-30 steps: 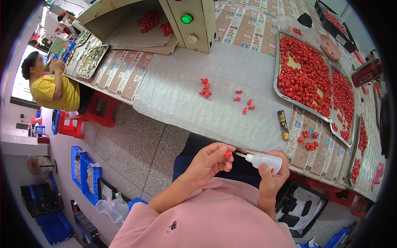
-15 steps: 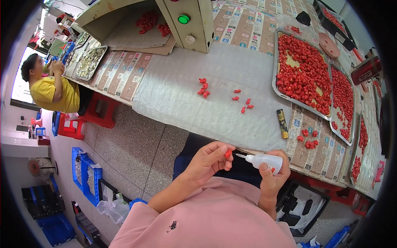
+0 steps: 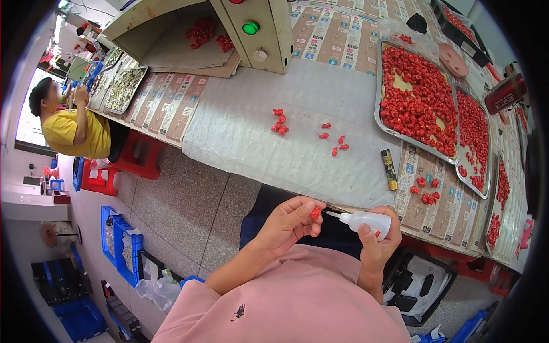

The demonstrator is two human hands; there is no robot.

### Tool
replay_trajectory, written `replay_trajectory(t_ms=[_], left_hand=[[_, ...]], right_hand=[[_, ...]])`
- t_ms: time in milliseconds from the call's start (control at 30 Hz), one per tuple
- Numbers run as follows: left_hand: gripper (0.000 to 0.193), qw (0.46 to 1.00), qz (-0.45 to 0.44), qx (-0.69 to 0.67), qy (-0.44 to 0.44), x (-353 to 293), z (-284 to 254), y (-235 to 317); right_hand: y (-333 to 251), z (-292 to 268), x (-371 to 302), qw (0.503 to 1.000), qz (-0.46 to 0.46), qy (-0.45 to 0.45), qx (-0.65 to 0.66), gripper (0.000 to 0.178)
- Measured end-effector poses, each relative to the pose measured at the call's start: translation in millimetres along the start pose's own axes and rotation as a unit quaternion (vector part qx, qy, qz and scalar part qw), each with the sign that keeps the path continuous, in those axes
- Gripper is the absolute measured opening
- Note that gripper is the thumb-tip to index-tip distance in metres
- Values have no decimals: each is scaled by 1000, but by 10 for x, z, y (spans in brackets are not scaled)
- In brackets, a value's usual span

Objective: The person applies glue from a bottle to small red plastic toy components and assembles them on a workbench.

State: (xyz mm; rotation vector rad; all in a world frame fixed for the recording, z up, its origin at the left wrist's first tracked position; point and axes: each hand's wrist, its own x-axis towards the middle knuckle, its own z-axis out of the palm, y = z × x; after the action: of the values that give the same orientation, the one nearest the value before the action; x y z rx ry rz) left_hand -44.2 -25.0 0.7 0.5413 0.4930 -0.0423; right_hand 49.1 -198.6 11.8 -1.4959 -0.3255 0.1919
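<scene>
Between the thumb and fingers of my left hand [image 3: 289,224] is a small red bead-like piece [image 3: 315,212]. My right hand [image 3: 382,243] is wrapped round a white squeeze bottle [image 3: 366,222] with a thin nozzle. The bottle lies tilted sideways, its tip close beside the red piece; I cannot tell whether they touch. Both hands are over my lap at the table's front edge. On the white sheet [image 3: 240,126] beyond them lie a small row of red pieces [image 3: 280,121] and several loose ones [image 3: 341,140] to its right.
A metal tray [image 3: 378,108] heaped with red pieces stands at the right, a second tray [image 3: 486,171] beside it. A black and gold tube [image 3: 389,170] lies near more red pieces [image 3: 426,191]. A beige machine [image 3: 269,34] with a green button stands at the back. A person in yellow [image 3: 77,128] sits far left.
Both hands hold nearly the same pose, the nozzle still beside the red piece. The view has shifted very slightly.
</scene>
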Motion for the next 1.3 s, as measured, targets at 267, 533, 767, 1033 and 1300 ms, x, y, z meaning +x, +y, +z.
replay_trajectory(t_ms=[267,533,767,1033,1300], left_hand=[[25,1000,0,-1,5,5,-6,-5],[25,1000,2,0,3,12,-15,-7],[25,1000,-8,-9,-3,22,-19,-23],[25,1000,-21,-19,-8,26,-27,-33],[22,999,-14,-30,-4,17,5,-7]], right_hand=[[-15,-11,-1,1000,5,-7,-3,36],[21,-16,9,1000,1,-5,-12,35],[8,2,12,1000,4,-2,-10,35],[-7,4,11,1000,-1,-2,-1,34],[-38,12,-1,1000,8,15,16,35]])
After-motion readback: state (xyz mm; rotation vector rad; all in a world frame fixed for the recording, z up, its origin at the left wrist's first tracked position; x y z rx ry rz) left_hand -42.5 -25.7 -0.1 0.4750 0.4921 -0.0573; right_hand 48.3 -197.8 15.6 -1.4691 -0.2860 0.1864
